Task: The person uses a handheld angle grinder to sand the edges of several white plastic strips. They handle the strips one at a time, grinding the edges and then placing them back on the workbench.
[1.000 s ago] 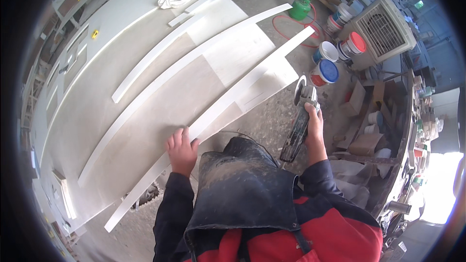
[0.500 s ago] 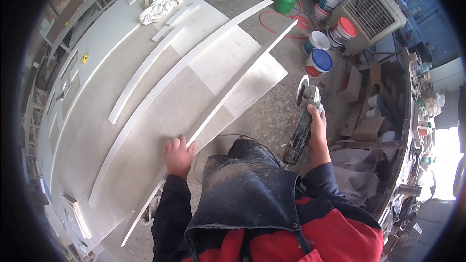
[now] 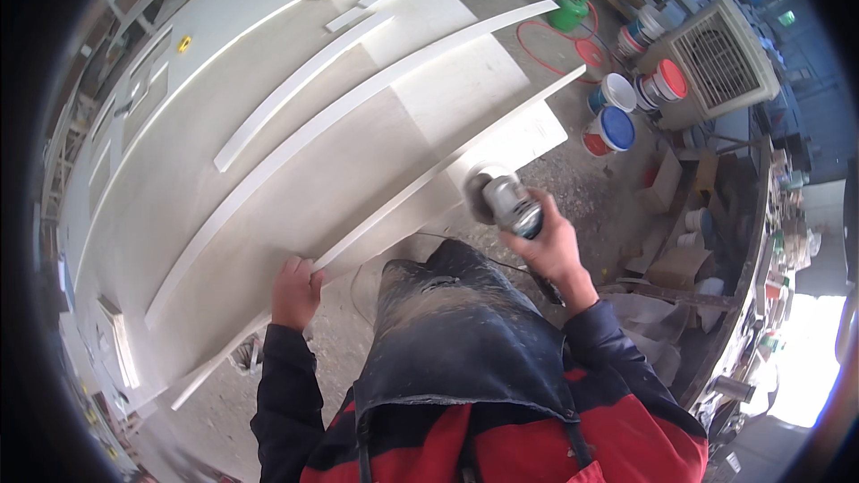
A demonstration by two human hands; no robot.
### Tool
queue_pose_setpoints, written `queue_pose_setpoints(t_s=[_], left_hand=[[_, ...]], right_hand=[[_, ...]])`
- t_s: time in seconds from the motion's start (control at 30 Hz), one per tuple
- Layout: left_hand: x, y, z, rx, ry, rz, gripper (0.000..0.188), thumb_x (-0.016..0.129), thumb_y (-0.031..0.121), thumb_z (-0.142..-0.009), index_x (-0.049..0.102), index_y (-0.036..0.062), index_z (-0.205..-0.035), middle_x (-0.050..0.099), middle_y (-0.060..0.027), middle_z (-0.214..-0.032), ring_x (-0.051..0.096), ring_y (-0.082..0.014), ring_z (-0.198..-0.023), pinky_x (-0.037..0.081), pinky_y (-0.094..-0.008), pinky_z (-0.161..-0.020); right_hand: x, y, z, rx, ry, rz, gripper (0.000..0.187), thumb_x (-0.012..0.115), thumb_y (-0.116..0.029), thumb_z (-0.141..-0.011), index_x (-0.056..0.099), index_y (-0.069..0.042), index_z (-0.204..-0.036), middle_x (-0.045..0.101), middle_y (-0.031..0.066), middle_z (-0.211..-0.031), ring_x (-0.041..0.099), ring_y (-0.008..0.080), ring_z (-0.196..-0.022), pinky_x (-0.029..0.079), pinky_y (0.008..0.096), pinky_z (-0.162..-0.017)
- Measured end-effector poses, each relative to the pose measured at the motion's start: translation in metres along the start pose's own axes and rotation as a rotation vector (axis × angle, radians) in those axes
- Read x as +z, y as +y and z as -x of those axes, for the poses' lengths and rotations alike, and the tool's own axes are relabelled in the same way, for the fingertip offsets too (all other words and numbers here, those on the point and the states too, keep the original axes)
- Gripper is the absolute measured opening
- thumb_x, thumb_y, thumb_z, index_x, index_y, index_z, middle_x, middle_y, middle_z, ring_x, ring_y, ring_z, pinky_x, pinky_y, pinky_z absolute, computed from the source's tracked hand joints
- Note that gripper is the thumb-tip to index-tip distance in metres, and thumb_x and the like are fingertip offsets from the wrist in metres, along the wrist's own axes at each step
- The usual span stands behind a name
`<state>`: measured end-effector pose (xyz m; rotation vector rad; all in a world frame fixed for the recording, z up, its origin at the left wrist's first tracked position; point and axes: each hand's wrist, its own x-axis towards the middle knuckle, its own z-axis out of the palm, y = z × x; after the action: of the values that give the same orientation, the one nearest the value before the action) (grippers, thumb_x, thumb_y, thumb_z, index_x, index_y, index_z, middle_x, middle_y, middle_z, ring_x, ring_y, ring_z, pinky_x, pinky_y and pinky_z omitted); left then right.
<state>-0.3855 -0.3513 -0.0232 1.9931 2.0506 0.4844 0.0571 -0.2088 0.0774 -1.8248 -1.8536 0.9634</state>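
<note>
The nearest white strip lies along the near side of the bench, its long axis slanting from lower left to upper right, with both ends jutting out past the surface. The left hand is the nearer of the two: its grip is bent over the strip toward the lower-left end, touching it, though how firmly it presses cannot be told. The right hand is closed around an angle grinder, held on the person's side of the strip. From the right grip, the strip lies up and to the left, with the grinder's disc in between (the tool is blurred, so whether the disc touches anything is unclear). That disc shows near the bench's near edge, well along the strip from the left hand, toward the upper-right end. A second white strip lies farther across the bench, running roughly the same way, and a dusty dark apron fills the space between the two forearms
</note>
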Motion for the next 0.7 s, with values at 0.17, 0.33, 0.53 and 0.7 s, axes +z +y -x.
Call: queue_pose_setpoints(t_s=[0.17,0.33,0.53,0.7], left_hand=[[0.0,-0.002,0.001,-0.031,-0.014,-0.056,0.026,0.075,0.026,-0.094,0.062,0.0041,-0.099,0.062,-0.0171,-0.1,0.061,-0.0414,-0.099,0.051,-0.0523,-0.084],[-0.002,-0.01,-0.006,-0.067,-0.069,-0.03,0.028,0.076,0.028,-0.093,0.06,0.0051,-0.098,0.062,-0.0163,-0.1,0.062,-0.0409,-0.099,0.052,-0.0522,-0.081],[-0.013,-0.007,-0.015,-0.092,-0.157,-0.044,0.028,0.076,0.026,-0.092,0.059,0.0048,-0.099,0.062,-0.0161,-0.1,0.063,-0.0418,-0.096,0.052,-0.0531,-0.079],[-0.012,-0.014,-0.013,-0.077,-0.18,-0.047,0.029,0.076,0.026,-0.092,0.059,0.0046,-0.101,0.062,-0.0164,-0.102,0.063,-0.0423,-0.097,0.051,-0.0532,-0.079]], right_hand=[[0.037,-0.035,-0.007,-0.161,-0.266,0.195,0.089,0.086,-0.046,-0.078,0.047,-0.015,-0.153,0.074,0.025,-0.118,0.073,0.0451,-0.106,0.059,0.0501,-0.094],[0.066,-0.054,-0.016,-0.363,-0.344,0.293,0.087,0.086,-0.044,-0.079,0.047,-0.019,-0.152,0.075,0.0233,-0.109,0.074,0.0444,-0.099,0.061,0.0517,-0.086],[0.072,-0.07,-0.028,-0.329,-0.432,0.368,0.085,0.086,-0.044,-0.079,0.048,-0.017,-0.149,0.075,0.023,-0.107,0.074,0.0451,-0.096,0.061,0.0516,-0.085],[0.041,-0.059,-0.051,-0.208,-0.341,0.34,0.084,0.085,-0.042,-0.079,0.047,-0.013,-0.148,0.076,0.0257,-0.104,0.074,0.0464,-0.096,0.061,0.0515,-0.087]])
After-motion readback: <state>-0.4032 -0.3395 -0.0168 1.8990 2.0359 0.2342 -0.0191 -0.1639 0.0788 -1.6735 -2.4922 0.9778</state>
